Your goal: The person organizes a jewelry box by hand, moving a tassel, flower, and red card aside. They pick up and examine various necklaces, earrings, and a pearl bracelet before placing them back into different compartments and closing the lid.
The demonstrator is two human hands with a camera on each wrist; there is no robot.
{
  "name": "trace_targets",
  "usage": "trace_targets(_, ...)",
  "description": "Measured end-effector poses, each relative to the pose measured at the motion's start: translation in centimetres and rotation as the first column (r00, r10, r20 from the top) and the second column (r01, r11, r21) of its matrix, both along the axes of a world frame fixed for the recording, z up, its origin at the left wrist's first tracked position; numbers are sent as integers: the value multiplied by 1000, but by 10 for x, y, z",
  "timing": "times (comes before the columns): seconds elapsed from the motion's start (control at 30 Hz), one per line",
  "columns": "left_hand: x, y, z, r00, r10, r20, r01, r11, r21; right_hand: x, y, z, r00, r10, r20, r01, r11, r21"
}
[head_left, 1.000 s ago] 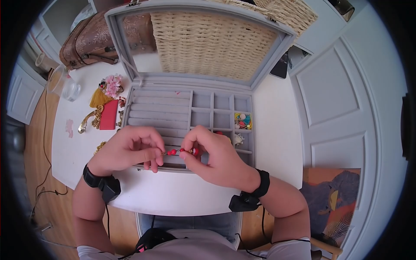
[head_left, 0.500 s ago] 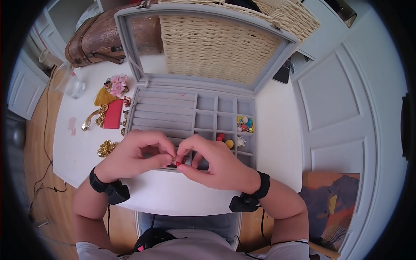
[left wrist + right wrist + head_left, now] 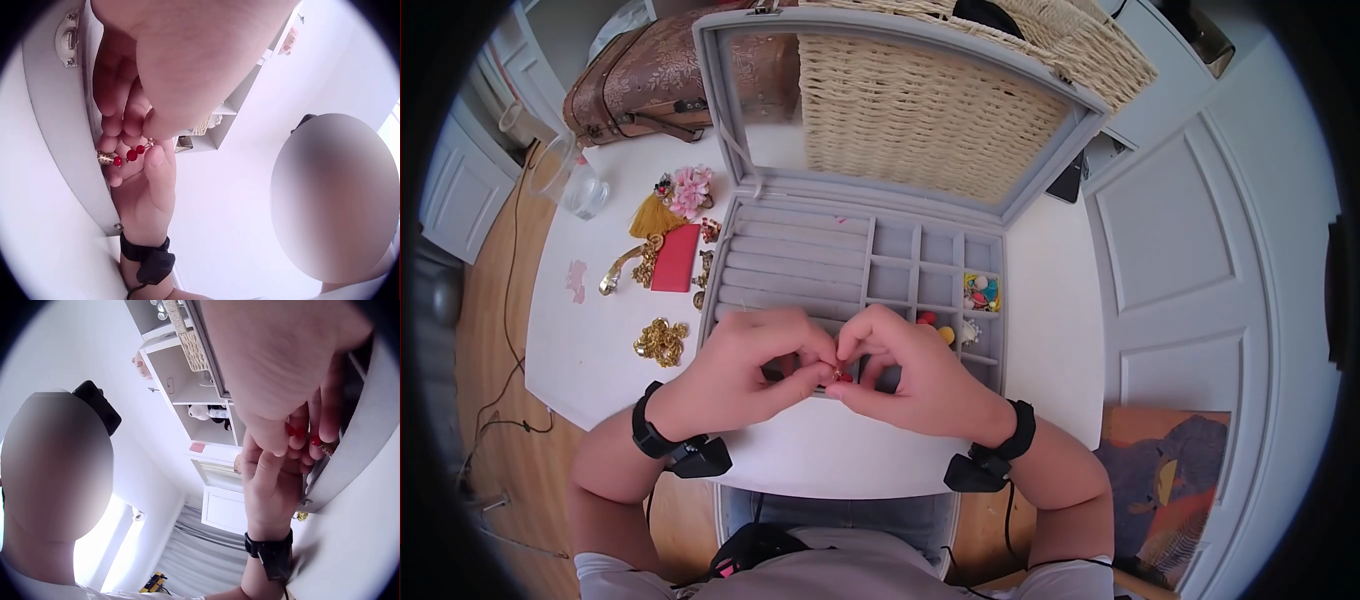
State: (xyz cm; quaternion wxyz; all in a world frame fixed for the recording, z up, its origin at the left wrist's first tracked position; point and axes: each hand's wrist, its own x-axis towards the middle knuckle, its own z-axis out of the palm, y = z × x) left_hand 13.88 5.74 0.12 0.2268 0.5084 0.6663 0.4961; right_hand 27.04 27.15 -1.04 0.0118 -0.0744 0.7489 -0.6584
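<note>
Close together over the front of a grey jewellery box [image 3: 800, 262], both hands work on a short string of red beads [image 3: 132, 155] with a gold ornament at one end. My left hand [image 3: 745, 370] pinches its upper end between thumb and fingers. Thumb and forefinger of my right hand [image 3: 930, 380] meet at that same end. In the left wrist view the beads hang down across the right hand's fingers. Fingertips mostly cover the string in the head view. The box's glass lid [image 3: 765, 110] stands raised behind the padded ring rows and square compartments.
Colourful jewellery [image 3: 981, 292] and red and yellow round pieces [image 3: 945, 334] fill compartments at right. Left of the box lie a gold chain [image 3: 662, 342], a red packet [image 3: 675, 258] and a pink flower ornament [image 3: 691, 190]. A wicker basket [image 3: 1140, 75] and brown case [image 3: 620, 100] stand behind.
The hands have come closer together, with the bead string now mostly hidden between the fingertips. The view has shifted, so the box appears further right.
</note>
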Motion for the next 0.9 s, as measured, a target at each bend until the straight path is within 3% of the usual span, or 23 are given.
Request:
trace_targets(0.2, 3, 0, 3, 1000, 28, -7, -28, 1000, -2, 1, -1, 0, 1000, 21, 24, -21, 1000, 4)
trace_targets(0.47, -2, -1, -5, 999, 51, 12, -52, 997, 50, -1, -1, -9, 996, -74, -41, 72, 997, -41)
trace_targets(0.53, -4, -4, -7, 958, -1, 285, -8, 1000, 29, -2, -1, -8, 993, -92, -68, 89, 995, -44)
trace_targets(0.57, -6, -5, -3, 959, 0, 285, -8, 1000, 29, -2, -1, -8, 989, -113, -93, 108, 993, -51)
trace_targets(0.63, -10, -6, 7, 799, -26, 600, 63, 997, -41, -2, -1, -8, 990, -108, -94, 103, 993, -56)
trace_targets(0.9, -14, -9, 2, 747, -61, 662, 120, 992, -43, -1, 1, -4, 992, -70, -106, 68, 997, -24)
